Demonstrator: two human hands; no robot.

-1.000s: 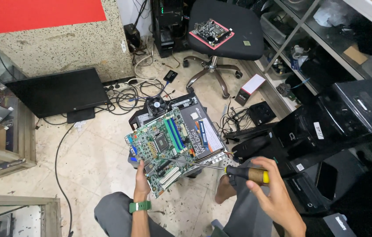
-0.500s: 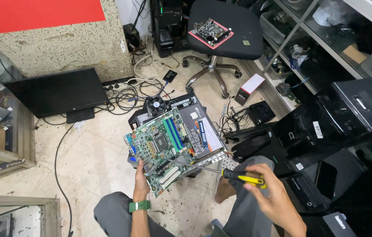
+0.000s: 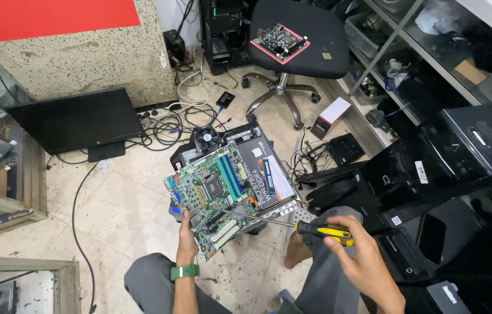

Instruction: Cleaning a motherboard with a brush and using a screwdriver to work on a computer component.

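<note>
My left hand (image 3: 186,237) grips the near edge of a green motherboard (image 3: 214,195), fingers wrapped under it, holding it tilted up over my knees; a green watch (image 3: 184,271) sits on that wrist. My right hand (image 3: 357,250) is closed around the black-and-yellow handle of a screwdriver (image 3: 292,224), whose long thin shaft runs left and reaches the near right part of the board, its tip touching the board there. The board carries a square processor socket near its middle and blue and green memory slots toward its far right side.

Just behind the board, on the floor, lies an opened black computer case (image 3: 251,168) with a small round fan (image 3: 206,138) at its far left corner and a drive with an orange-edged label on its right side. A tangle of black cables (image 3: 170,119) spreads on the tiled floor beyond it. Farther left, a black monitor (image 3: 74,119) lies flat by a speckled stone wall. At the far side stands a black office chair (image 3: 298,35) with another circuit board (image 3: 279,40) on a pink sheet on its seat. To the right, black computer cases (image 3: 467,151) are stacked by metal shelves (image 3: 397,40).
</note>
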